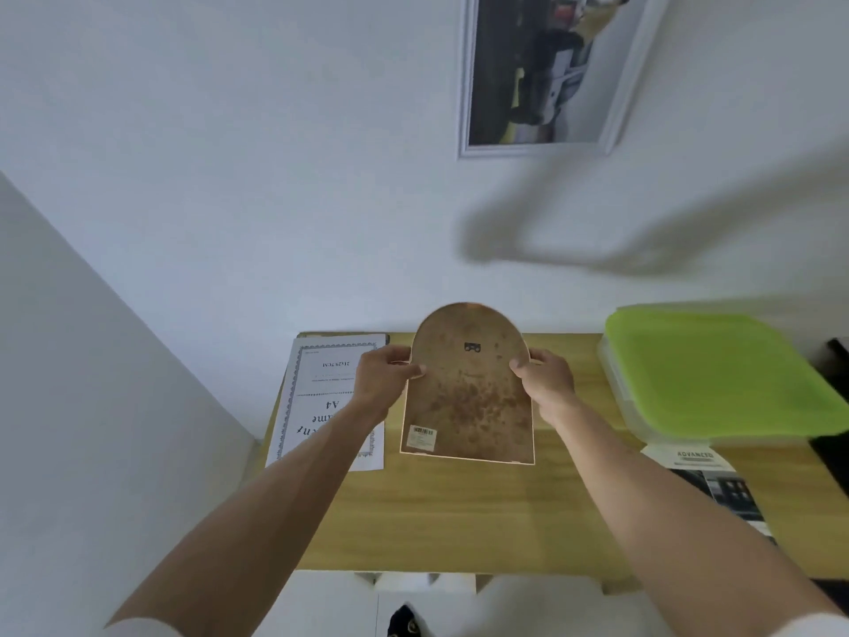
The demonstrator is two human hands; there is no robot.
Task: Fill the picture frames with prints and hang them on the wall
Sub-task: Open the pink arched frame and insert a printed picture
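I hold an arched picture frame (468,393) upright above the wooden table (459,512), its brown backing board facing me. A small metal hanger sits near the arch top and a barcode sticker at the lower left corner. My left hand (383,377) grips the frame's left edge and my right hand (546,379) grips its right edge, thumbs on the backing. A white rectangular frame with a dark print (546,71) hangs on the wall above. An A4 frame insert sheet (321,397) lies on the table under my left forearm.
A clear box with a green lid (716,374) stands at the table's right. A printed leaflet (716,485) lies in front of it. A white wall closes in on the left. White furniture sits below the table's front edge.
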